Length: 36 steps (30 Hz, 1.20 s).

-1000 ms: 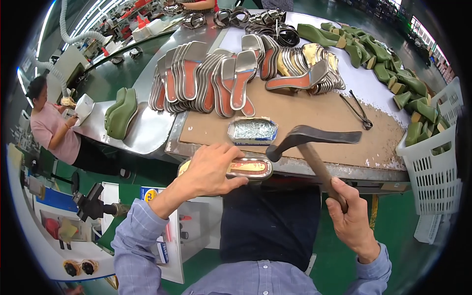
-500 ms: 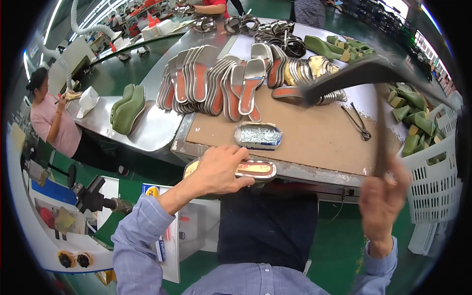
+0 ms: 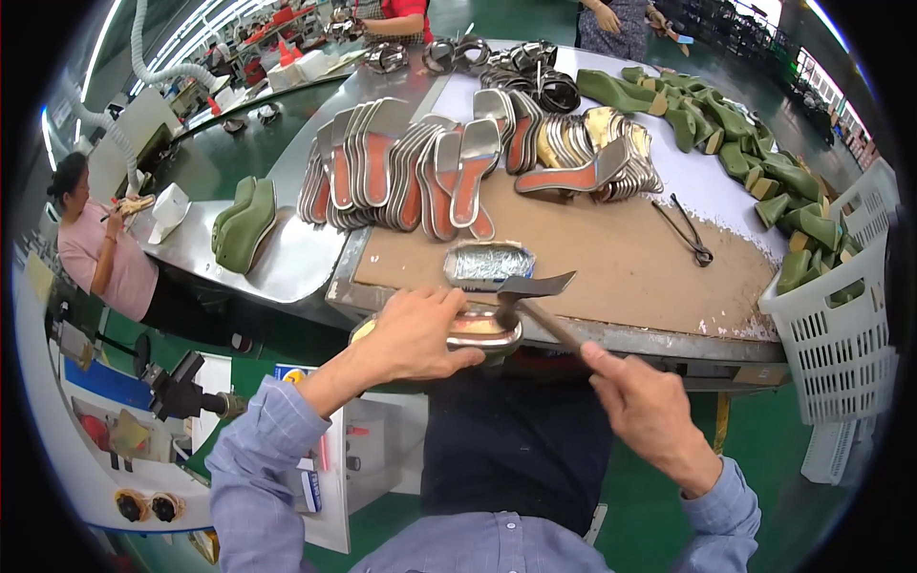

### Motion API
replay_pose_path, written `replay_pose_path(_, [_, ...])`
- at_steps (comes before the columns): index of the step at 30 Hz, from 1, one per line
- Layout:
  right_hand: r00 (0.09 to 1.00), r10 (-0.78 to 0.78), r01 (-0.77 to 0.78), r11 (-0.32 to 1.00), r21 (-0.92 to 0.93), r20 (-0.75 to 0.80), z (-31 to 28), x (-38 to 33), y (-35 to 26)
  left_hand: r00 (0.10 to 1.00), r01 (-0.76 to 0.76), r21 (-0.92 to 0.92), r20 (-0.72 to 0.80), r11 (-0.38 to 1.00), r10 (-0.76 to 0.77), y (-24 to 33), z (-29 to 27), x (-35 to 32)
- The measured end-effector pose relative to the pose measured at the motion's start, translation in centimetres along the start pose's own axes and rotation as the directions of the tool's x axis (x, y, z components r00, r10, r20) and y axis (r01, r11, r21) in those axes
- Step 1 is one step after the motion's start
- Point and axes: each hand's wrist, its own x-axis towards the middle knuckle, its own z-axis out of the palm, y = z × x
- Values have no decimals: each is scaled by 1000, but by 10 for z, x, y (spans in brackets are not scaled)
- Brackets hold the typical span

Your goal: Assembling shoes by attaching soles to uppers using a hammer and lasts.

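Observation:
My left hand (image 3: 417,334) lies closed over a shoe last (image 3: 484,330) with a pale and reddish insole on its upper face, held sole-up at the table's front edge. My right hand (image 3: 647,406) grips the wooden handle of a cobbler's hammer (image 3: 541,286). Its dark head is down at the right end of the last; whether it touches is hard to tell. Just beyond stands a small box of shiny nails or foil (image 3: 489,262). Farther right, metal pincers (image 3: 690,236) rest on the brown board (image 3: 592,244).
Stacked insoles (image 3: 411,177) with silvery rims stand across the table. Green lasts (image 3: 731,143) are heaped at the right beside a white plastic basket (image 3: 831,344). A pair of green lasts (image 3: 245,224) sits on the metal top at left. A co-worker (image 3: 105,244) in pink is at far left.
The hammer has swung down from the upper right to the right end of the last, my right hand moving left with it. My left hand keeps its hold.

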Motion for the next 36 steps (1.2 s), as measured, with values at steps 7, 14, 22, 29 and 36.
replay_pose_path(7, [974, 175, -228, 738, -635, -147, 20, -63, 169, 982, 7, -80, 189, 997, 8, 28, -35, 26])
replay_pose_path(14, [934, 240, -343, 812, -472, -266, 32, -69, 180, 375, -270, -808, -589, 524, -716, -116, -41, -84])
replay_pose_path(22, [939, 208, -314, 845, -432, -275, 32, -59, 169, -208, 437, -692, -700, 575, -683, -243, 65, -114])
replay_pose_path(29, [928, 168, -308, 847, -432, -332, 29, -48, 158, 53, 934, -64, -948, 351, -314, -233, 21, -60])
replay_pose_path(36, [912, 224, -347, 869, -354, -343, 30, -48, 155, 669, -310, 32, -703, 950, 242, -55, 35, 178])
